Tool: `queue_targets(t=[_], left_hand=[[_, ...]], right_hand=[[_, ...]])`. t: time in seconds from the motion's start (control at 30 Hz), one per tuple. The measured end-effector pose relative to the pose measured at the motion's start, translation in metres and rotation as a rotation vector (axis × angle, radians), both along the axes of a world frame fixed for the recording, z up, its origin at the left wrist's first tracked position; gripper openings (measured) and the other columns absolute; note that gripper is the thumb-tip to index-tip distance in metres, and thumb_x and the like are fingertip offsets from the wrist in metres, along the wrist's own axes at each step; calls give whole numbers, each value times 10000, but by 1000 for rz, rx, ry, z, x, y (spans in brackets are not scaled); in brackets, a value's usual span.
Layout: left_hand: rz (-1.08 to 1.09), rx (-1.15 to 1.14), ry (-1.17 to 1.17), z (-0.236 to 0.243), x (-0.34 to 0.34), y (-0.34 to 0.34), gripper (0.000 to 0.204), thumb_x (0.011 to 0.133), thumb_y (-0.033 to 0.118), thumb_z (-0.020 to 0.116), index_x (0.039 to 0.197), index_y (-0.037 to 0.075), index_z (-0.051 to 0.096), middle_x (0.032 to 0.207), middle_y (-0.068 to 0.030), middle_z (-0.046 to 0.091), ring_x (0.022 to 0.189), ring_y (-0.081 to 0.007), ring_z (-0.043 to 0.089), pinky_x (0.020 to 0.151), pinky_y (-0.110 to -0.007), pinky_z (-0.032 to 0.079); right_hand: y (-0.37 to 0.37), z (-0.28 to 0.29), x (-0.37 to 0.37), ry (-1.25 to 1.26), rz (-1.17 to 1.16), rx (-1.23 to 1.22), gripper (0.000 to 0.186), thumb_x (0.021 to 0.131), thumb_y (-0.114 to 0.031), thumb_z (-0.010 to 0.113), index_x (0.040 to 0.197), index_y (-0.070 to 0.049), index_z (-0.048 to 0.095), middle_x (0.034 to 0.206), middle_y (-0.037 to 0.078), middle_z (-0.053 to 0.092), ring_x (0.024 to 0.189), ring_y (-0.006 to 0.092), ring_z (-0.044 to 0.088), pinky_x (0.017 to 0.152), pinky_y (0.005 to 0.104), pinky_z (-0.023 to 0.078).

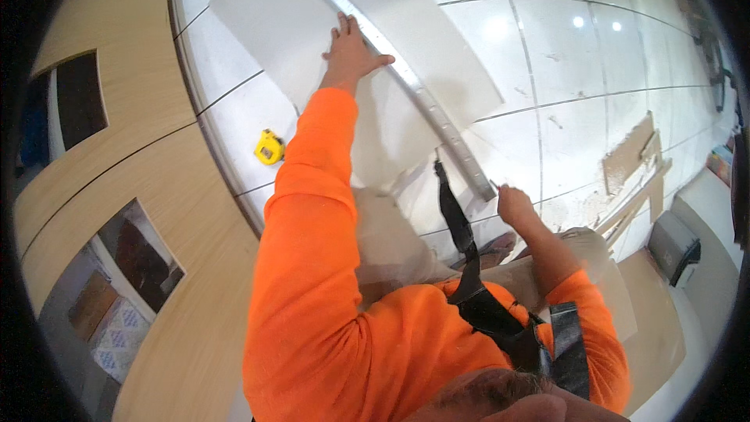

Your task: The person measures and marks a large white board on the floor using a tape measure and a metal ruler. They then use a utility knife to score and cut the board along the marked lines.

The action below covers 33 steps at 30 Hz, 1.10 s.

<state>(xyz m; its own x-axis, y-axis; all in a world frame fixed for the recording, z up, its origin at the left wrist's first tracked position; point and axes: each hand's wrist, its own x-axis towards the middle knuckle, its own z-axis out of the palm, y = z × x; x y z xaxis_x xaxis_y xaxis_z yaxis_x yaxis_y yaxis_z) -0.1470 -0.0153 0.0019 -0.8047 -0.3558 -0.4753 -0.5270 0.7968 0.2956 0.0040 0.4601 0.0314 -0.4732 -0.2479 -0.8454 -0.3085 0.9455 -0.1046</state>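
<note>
Splaying against long metal strip [426, 103] on smooth board [273, 23], left hand [351, 55], grip released; right hand [516, 207] clenched.

Straightedge [430, 107] lying across sheet [289, 23], tape measure [269, 148] to their left, scraps [623, 160] far right

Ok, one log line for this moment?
left hand: spread over silver metal strip's edge; right hand: curled beside its near end, contents unclear; yellow tape measure: on white tile floor
</note>
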Motion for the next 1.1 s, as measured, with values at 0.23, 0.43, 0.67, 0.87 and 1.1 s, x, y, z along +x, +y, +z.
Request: queue_targets(t=[0.23, 0.43, 0.67, 0.87, 1.1], left_hand=[[25, 19, 6, 8, 4, 2, 1404, 613, 564, 931, 1634, 57, 112, 1723, -152, 39, 1551, -397, 194, 1121, -723, 355], [-54, 73, 170, -20, 60, -26, 1260, 744, 642, 809, 1641, 74, 130, 1687, -249, 134, 1547, -404, 217, 1188, -616, 321], [418, 24, -55, -7, 132, -79, 1269, 722, 594, 829, 1620, 5, 152, 1576, -354, 292, 1431, -443, 415, 1145, -470, 424], [636, -10, -13, -27, 160, -59, 1299, 699, 598, 849, 1607, -18, 153, 1475, -342, 451, 1326, -430, 539, 1112, -466, 465], [744, 77, 2, -58, 171, -68, 1274, 722, 541, 848, 1610, -17, 123, 1434, -335, 487, 1118, -391, 679, 802, -412, 638]], right_hand=[[-95, 41, -61, 272, -201, -318, 384, 964, -352, 644, 1130, -7, 619, 1083, 239, 698, 1005, 411, 686, 860, 516, 550], [-136, -26, -39, 388, -212, -403, 636, 815, -401, 783, 1294, -20, 611, 1200, 200, 660, 1117, 375, 641, 951, 452, 533], [-91, 11, -62, 555, -231, -436, 481, 764, -324, 749, 1154, -50, 693, 1142, 152, 704, 1103, 344, 646, 950, 447, 537], [-42, 11, -79, 748, -265, -394, 447, 803, -318, 754, 1153, -47, 691, 1129, 159, 697, 1057, 353, 658, 905, 466, 548], [7, -6, -111, 803, -268, -174, 335, 893, -335, 720, 1043, -40, 669, 1048, 185, 720, 1020, 398, 654, 877, 505, 549]])
